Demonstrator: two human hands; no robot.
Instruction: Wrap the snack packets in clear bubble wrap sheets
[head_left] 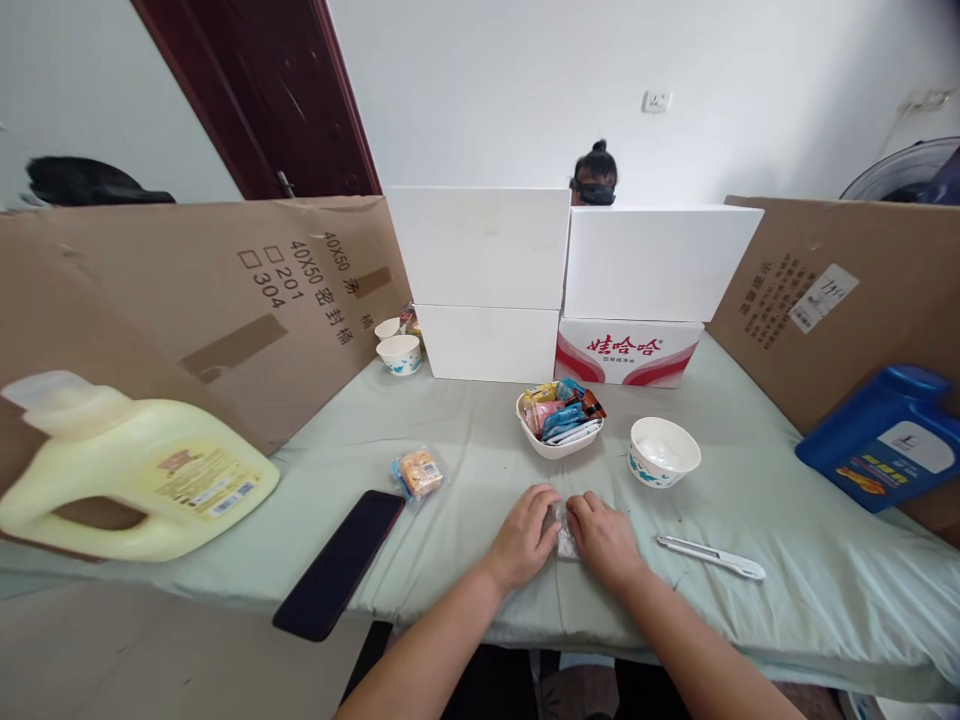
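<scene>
Cloth-covered, the counter (480, 430) is carrying a clear packet (567, 546) at near centre; fingers (541, 498) of the left hand (525, 535) and right hand (604, 538) are pinching it, whether opened is unclear, while wrapped snacks (562, 411) are lying unhandled beyond.

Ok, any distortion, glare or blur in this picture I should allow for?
Head view: wide-angle stretch, yellow jug and blue bottle leaning outward; same view: soft light, no harsh glare; same view: small packet between left hand and right hand, fine detail unclear.
</scene>
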